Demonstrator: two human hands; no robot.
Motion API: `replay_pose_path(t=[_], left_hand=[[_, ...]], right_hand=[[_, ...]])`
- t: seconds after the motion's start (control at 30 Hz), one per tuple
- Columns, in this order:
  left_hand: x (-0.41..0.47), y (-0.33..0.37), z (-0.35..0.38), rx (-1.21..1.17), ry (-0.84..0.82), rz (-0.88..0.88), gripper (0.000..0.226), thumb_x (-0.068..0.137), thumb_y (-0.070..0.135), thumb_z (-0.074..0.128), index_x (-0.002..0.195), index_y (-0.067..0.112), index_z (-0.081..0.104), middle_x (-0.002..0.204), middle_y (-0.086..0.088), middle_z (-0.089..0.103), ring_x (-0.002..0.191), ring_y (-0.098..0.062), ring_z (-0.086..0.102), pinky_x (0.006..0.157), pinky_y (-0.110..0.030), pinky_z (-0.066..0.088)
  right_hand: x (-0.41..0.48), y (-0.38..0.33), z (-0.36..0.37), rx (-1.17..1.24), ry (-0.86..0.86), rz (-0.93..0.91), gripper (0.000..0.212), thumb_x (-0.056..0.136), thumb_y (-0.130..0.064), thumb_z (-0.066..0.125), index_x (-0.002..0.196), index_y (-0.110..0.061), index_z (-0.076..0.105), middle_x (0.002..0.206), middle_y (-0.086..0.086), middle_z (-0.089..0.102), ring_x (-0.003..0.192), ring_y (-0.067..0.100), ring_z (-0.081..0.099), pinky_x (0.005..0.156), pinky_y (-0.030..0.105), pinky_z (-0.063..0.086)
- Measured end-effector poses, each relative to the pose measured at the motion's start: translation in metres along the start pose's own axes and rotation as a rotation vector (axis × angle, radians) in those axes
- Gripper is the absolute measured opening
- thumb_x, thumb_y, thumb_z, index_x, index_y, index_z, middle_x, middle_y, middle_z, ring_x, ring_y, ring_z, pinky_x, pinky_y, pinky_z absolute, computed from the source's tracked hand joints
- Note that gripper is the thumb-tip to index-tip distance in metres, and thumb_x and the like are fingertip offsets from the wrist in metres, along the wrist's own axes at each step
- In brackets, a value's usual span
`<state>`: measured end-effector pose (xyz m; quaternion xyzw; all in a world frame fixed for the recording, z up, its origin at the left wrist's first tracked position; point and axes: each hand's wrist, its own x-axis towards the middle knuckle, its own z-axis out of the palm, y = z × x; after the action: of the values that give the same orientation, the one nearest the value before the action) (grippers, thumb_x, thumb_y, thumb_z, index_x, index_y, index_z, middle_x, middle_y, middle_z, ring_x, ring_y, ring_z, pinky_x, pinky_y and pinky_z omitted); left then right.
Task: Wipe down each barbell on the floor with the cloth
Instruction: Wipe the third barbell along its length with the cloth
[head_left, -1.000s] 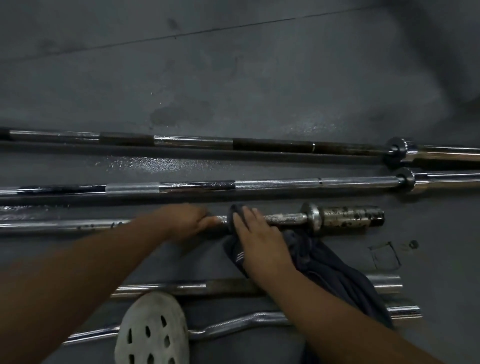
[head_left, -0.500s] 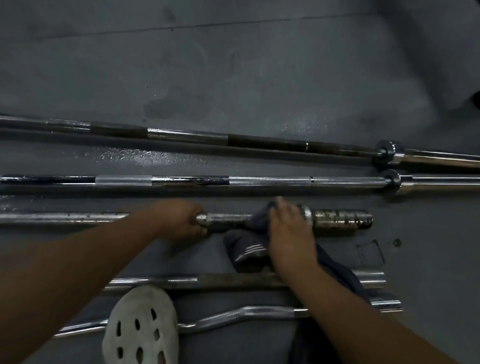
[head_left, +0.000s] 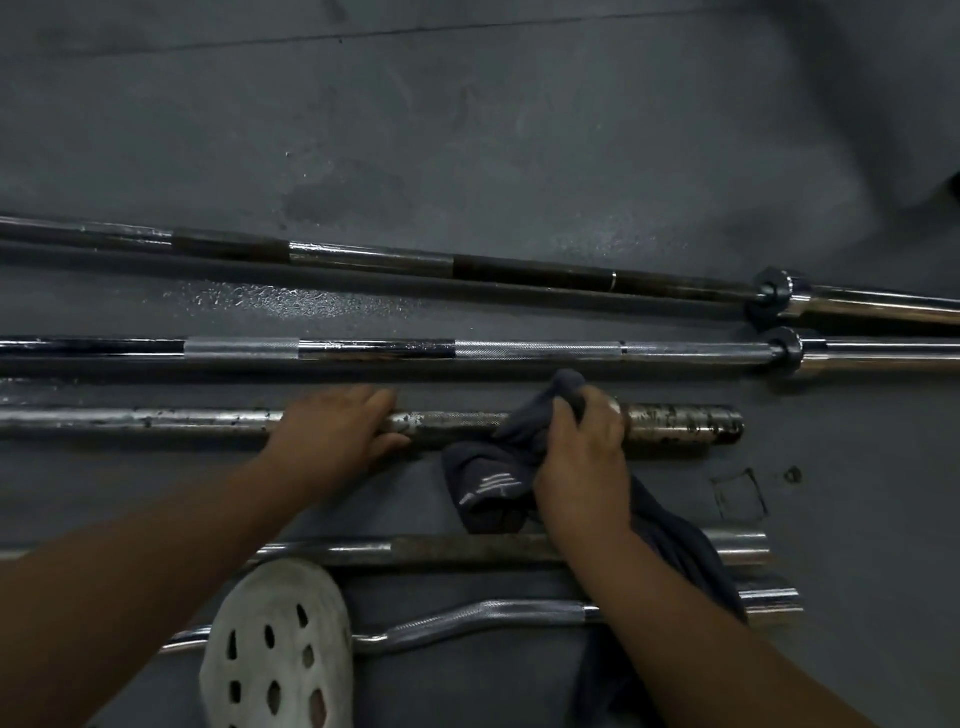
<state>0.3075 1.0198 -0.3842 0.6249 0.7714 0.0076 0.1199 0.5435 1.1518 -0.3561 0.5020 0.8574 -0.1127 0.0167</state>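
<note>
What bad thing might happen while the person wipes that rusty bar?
The rusty barbell may roll if the left hand gripping it slips. Its pitted end sleeve might snag the cloth or scrape the right hand. The cloth's loose tail drapes over the nearer bars, so the shoe could catch it.

The right hand (head_left: 582, 457) has slid the dark grey cloth (head_left: 488, 483) along the rusty steel barbell (head_left: 457, 422), from beside the left hand (head_left: 332, 436) to its pitted sleeve (head_left: 680, 423).

Single head-worn view, looking steeply down, close over floor (head_left: 467, 130) and forearms
</note>
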Motion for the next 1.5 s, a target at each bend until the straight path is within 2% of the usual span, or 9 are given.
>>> replay_pose_path(t=[0.13,0.27,0.4,0.57,0.7,0.8,0.97,1.17,1.5], left_hand=[[0.015,-0.005,-0.002,-0.035,-0.275,0.004,0.045,0.093,0.066,0.037,0.106,0.024,0.046,0.11,-0.005,0.066,0.099,-0.028,0.063,0.071,-0.034,0.044],[0.029,-0.011,-0.012,-0.221,-0.475,0.008,0.047,0.095,0.063,0.037,0.119,0.026,0.052,0.121,-0.005,0.063,0.106,-0.024,0.06,0.085,-0.031,0.044],[0.028,-0.012,-0.012,-0.27,-0.433,0.022,0.041,0.096,0.061,0.04,0.118,0.029,0.052,0.12,-0.002,0.063,0.105,-0.021,0.059,0.078,-0.028,0.039],[0.027,-0.007,-0.003,-0.271,-0.433,0.005,0.039,0.094,0.065,0.039,0.109,0.03,0.051,0.112,-0.003,0.065,0.099,-0.024,0.06,0.078,-0.033,0.044],[0.028,0.001,0.001,-0.214,-0.383,0.002,0.043,0.093,0.068,0.036,0.107,0.03,0.049,0.111,-0.004,0.066,0.099,-0.027,0.061,0.078,-0.035,0.046],[0.024,-0.001,0.004,-0.163,-0.33,0.017,0.046,0.091,0.072,0.03,0.105,0.031,0.046,0.109,-0.005,0.067,0.097,-0.028,0.062,0.076,-0.036,0.048],[0.007,0.011,0.009,0.057,-0.074,-0.064,0.069,0.083,0.077,0.01,0.104,0.028,0.054,0.106,-0.001,0.066,0.099,-0.028,0.063,0.075,-0.035,0.045],[0.037,-0.011,0.005,-0.33,-0.548,-0.07,0.062,0.09,0.07,0.025,0.116,0.025,0.059,0.115,-0.007,0.067,0.1,-0.023,0.062,0.088,-0.036,0.049],[0.049,0.068,0.003,-0.291,-0.424,-0.038,0.045,0.096,0.065,0.034,0.11,0.027,0.053,0.117,-0.01,0.065,0.106,-0.029,0.061,0.076,-0.034,0.041]], right_hand=[[-0.014,-0.04,0.008,0.265,-0.111,0.102,0.078,0.087,-0.01,0.053,0.155,-0.024,0.019,0.161,0.009,0.009,0.145,0.032,0.015,0.112,0.045,0.032],[-0.008,-0.012,0.013,-0.084,-0.2,-0.278,0.072,0.078,-0.022,0.065,0.146,-0.013,0.042,0.16,0.011,0.027,0.146,0.034,0.026,0.106,0.051,0.042],[0.01,0.027,0.005,-0.214,-0.054,-0.276,0.052,0.069,-0.012,0.071,0.121,-0.007,0.063,0.144,0.018,0.045,0.125,0.038,0.043,0.1,0.05,0.046],[-0.002,-0.016,0.01,-0.02,-0.027,0.002,0.058,0.074,-0.003,0.064,0.132,-0.012,0.057,0.131,0.016,0.051,0.114,0.036,0.042,0.094,0.045,0.048],[-0.011,-0.064,0.014,0.028,-0.248,-0.306,0.074,0.084,-0.012,0.063,0.15,-0.022,0.03,0.153,0.008,0.031,0.14,0.037,0.025,0.111,0.046,0.036],[-0.005,-0.025,0.007,-0.025,-0.213,-0.396,0.066,0.081,-0.005,0.064,0.143,-0.018,0.043,0.151,0.006,0.039,0.138,0.033,0.037,0.108,0.041,0.041],[-0.008,0.023,0.005,0.134,-0.109,-0.022,0.075,0.08,0.007,0.057,0.15,-0.011,0.036,0.156,0.012,0.033,0.142,0.03,0.036,0.108,0.045,0.043],[-0.013,-0.067,-0.003,0.28,-0.365,-0.402,0.075,0.084,-0.006,0.064,0.15,-0.02,0.032,0.157,0.001,0.029,0.145,0.02,0.026,0.113,0.035,0.033],[-0.007,0.057,-0.005,0.113,-0.183,0.062,0.058,0.09,-0.004,0.053,0.146,-0.016,0.043,0.16,0.013,0.023,0.147,0.03,0.023,0.114,0.041,0.033]])
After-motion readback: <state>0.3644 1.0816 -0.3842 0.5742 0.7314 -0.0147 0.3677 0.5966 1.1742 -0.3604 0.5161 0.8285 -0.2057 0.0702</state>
